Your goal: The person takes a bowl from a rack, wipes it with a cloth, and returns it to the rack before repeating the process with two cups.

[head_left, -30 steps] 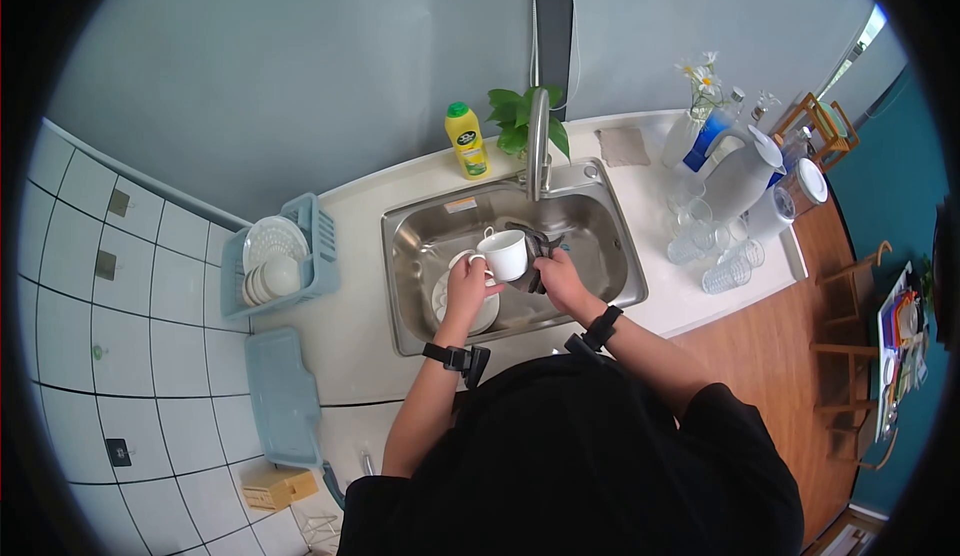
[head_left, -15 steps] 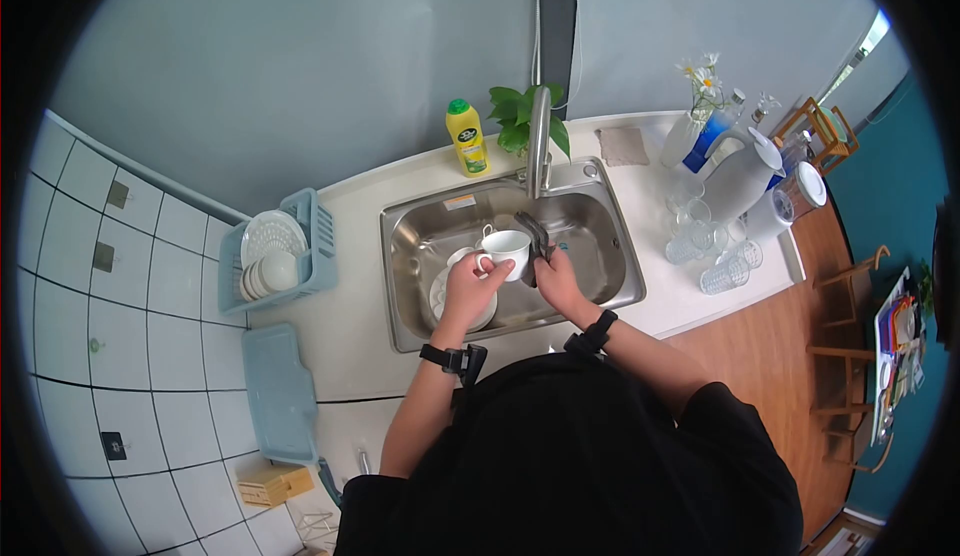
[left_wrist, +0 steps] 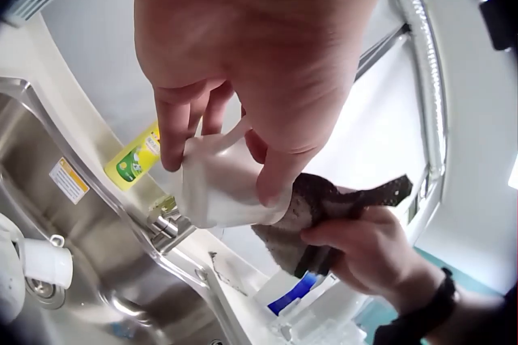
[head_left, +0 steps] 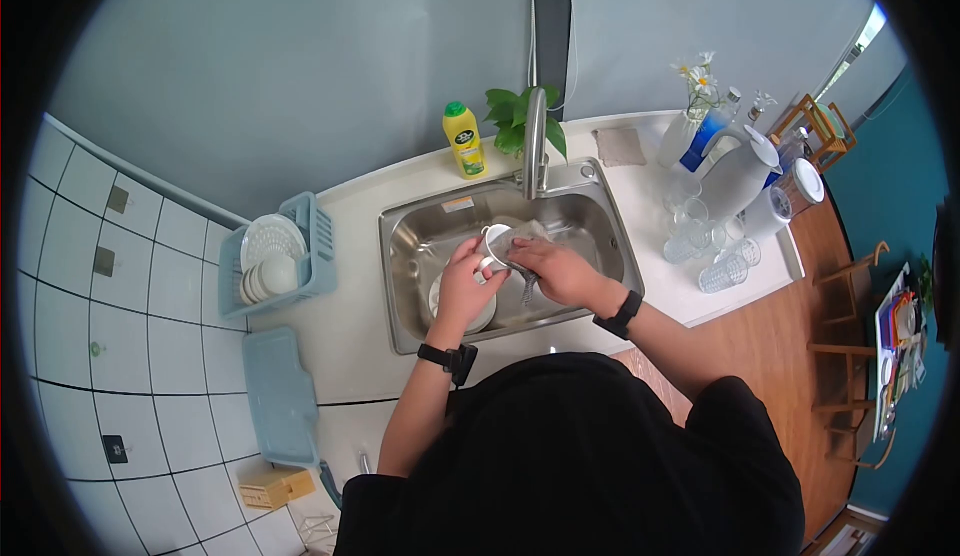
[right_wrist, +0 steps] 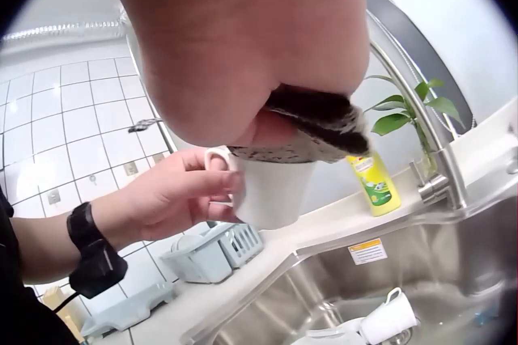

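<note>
Over the sink point(head_left: 395, 301), my left hand point(head_left: 463, 286) grips a white cup point(left_wrist: 222, 191), its thumb on one side and fingers on the other. The cup is tilted, with its mouth toward my right hand point(head_left: 560, 271). That hand holds a grey cloth with a dark side point(head_left: 525, 233) against the cup's mouth; part of the cloth hangs below the fingers. In the left wrist view the thumb pinches the cloth point(left_wrist: 283, 240). Another white cup point(right_wrist: 390, 318) lies in the sink beside white plates point(head_left: 482, 318).
A steel faucet point(head_left: 535, 141) rises behind the sink, near a yellow bottle point(head_left: 466, 143) and a green plant point(head_left: 508, 116). At left stands a blue dish rack point(head_left: 322, 256) with plates and bowls. Several glasses point(head_left: 725, 274) and a grey jug point(head_left: 738, 178) stand at right.
My right hand has moved up and left, bringing the cloth onto the cup's mouth. The cup has tipped toward the right hand; my left hand keeps hold of it.
</note>
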Demonstrator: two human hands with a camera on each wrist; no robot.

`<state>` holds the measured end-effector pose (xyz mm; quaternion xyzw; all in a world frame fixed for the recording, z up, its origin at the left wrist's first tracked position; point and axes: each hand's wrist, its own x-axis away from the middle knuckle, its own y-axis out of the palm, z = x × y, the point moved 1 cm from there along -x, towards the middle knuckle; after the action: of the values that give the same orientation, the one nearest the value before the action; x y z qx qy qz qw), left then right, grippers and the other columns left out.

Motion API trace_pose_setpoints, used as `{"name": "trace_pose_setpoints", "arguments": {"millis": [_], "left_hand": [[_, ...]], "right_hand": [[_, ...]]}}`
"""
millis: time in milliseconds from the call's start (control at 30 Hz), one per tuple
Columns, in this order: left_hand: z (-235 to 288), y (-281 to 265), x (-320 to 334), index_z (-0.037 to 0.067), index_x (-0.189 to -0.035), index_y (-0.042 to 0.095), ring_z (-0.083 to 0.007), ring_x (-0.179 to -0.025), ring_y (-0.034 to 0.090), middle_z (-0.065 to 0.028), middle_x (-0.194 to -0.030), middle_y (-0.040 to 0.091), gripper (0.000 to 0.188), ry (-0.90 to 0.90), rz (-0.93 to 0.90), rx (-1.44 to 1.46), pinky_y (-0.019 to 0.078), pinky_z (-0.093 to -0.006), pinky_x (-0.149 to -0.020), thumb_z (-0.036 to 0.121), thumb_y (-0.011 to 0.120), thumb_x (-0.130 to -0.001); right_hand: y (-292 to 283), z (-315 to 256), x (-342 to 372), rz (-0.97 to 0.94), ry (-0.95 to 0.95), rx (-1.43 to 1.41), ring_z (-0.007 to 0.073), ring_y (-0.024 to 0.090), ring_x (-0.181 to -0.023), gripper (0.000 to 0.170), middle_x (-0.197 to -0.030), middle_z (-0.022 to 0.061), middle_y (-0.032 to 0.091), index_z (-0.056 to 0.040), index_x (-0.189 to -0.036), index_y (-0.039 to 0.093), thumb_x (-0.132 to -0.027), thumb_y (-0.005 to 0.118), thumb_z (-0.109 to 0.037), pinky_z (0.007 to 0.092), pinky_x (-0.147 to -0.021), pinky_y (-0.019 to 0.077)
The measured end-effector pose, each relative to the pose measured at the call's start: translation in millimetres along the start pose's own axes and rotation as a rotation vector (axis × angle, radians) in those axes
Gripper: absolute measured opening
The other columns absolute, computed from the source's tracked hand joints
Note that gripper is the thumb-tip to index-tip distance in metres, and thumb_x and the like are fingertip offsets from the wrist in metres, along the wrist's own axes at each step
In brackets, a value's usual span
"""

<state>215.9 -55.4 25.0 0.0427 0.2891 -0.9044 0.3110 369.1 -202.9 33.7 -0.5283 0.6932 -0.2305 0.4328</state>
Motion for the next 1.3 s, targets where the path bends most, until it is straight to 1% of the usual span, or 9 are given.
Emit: {"name": "trace_pose_setpoints", "arguments": {"millis": [33, 233, 333, 400, 767, 933, 1000, 1067, 1300], "left_hand": [[0.3, 0.6, -0.6, -0.001, -0.072, 0.057, -0.0279, -0.1, 0.067, -0.0161, -0.13, 0.058, 0.03, 0.14, 0.028, -0.183, 0.0552, -0.0354, -0.078, 0.015, 0.082, -0.073], [8.6, 8.4, 6.7, 0.0, -0.08, 0.061, -0.0349, -0.115, 0.059, -0.0139, -0.138, 0.052, 0.02, -0.001, -0.087, -0.284, 0.0544, -0.0394, -0.081, 0.012, 0.077, -0.076], [-2.3, 13.9, 11.3, 0.0, -0.08, 0.061, -0.0354, -0.125, 0.053, -0.0133, -0.141, 0.049, 0.018, 0.191, -0.025, -0.428, 0.0541, -0.041, -0.087, 0.01, 0.076, -0.077], [-11.5, 15.0, 15.8, 0.0, -0.079, 0.061, -0.0347, -0.129, 0.051, -0.0132, -0.141, 0.049, 0.018, 0.198, -0.076, -0.464, 0.0537, -0.0413, -0.09, 0.01, 0.076, -0.076], [-28.3, 15.4, 35.1, 0.002, -0.078, 0.061, -0.0325, -0.133, 0.047, -0.0118, -0.139, 0.051, 0.016, 0.254, -0.181, -0.419, 0.0509, -0.041, -0.097, 0.011, 0.074, -0.077], [-38.6, 21.2, 46.2, 0.0, -0.094, 0.068, -0.0311, -0.113, 0.06, -0.0119, -0.132, 0.057, 0.027, -0.052, -0.285, -0.196, 0.0521, -0.0384, -0.088, 0.018, 0.077, -0.077], [-50.8, 30.5, 46.8, -0.001, -0.103, 0.069, -0.0295, -0.1, 0.063, -0.0109, -0.126, 0.061, 0.036, 0.02, -0.215, -0.148, 0.0516, -0.0348, -0.085, 0.021, 0.079, -0.075], [-53.3, 37.6, 46.2, -0.003, -0.084, 0.063, -0.0188, -0.099, 0.064, -0.0103, -0.126, 0.06, 0.026, -0.21, -0.238, 0.047, 0.0527, -0.0294, -0.084, 0.014, 0.081, -0.076], [-43.3, 71.5, 26.5, 0.0, -0.07, 0.051, -0.0136, -0.094, 0.061, -0.0105, -0.122, 0.061, 0.035, -0.272, -0.208, 0.204, 0.0531, -0.0288, -0.083, 0.014, 0.082, -0.078]], "right_hand": [[2.3, -4.5, 1.2, -0.002, 0.0, 0.0, 0.0338, 0.057, -0.122, 0.053, -0.124, 0.0209, 0.062, -0.0019, -0.124, 0.061, -0.073, 0.054, 0.007, 0.0426, -0.101, 0.0481], [12.4, -14.4, -10.8, -0.023, 0.425, -0.285, 0.0366, 0.067, -0.097, 0.042, -0.113, 0.0223, 0.066, 0.0027, -0.117, 0.063, -0.076, 0.052, 0.002, 0.0467, -0.082, 0.053], [15.5, -8.3, -16.9, -0.129, 0.836, -0.864, 0.0307, 0.067, -0.088, 0.036, -0.101, 0.0182, 0.066, 0.0062, -0.114, 0.059, -0.079, 0.051, 0.004, 0.0426, -0.077, 0.0538], [19.8, -4.0, -15.9, 0.199, 1.051, -1.38, 0.0259, 0.065, -0.085, 0.027, -0.097, 0.0124, 0.062, 0.0063, -0.11, 0.058, -0.084, 0.051, 0.004, 0.0402, -0.081, 0.0551], [39.6, 35.1, 8.8, 0.497, 1.182, -1.945, 0.0341, 0.061, -0.098, 0.021, -0.107, 0.0197, 0.057, 0.0105, -0.106, 0.05, -0.086, 0.044, 0.007, 0.0471, -0.094, 0.0523], [24.1, 54.7, 35.1, 0.706, 1.072, -1.933, 0.0333, 0.06, -0.108, 0.029, -0.111, 0.0216, 0.059, 0.0089, -0.116, 0.049, -0.088, 0.044, 0.002, 0.0447, -0.102, 0.0489], [41.8, 79.7, 53.7, 0.737, 1.084, -1.913, 0.0348, 0.059, -0.11, 0.03, -0.117, 0.0216, 0.057, 0.0063, -0.119, 0.047, -0.091, 0.045, -0.002, 0.0479, -0.101, 0.0495], [64.5, 94.7, 76.3, 0.83, 1.365, -1.948, 0.0367, 0.057, -0.112, 0.031, -0.124, 0.0222, 0.054, 0.0057, -0.123, 0.043, -0.093, 0.045, -0.004, 0.0507, -0.098, 0.0506], [36.6, 129.3, 98.5, 0.833, 1.188, -1.812, 0.0345, 0.059, -0.11, 0.031, -0.122, 0.0207, 0.055, 0.0038, -0.126, 0.043, -0.097, 0.042, -0.007, 0.0483, -0.093, 0.0529]]}}
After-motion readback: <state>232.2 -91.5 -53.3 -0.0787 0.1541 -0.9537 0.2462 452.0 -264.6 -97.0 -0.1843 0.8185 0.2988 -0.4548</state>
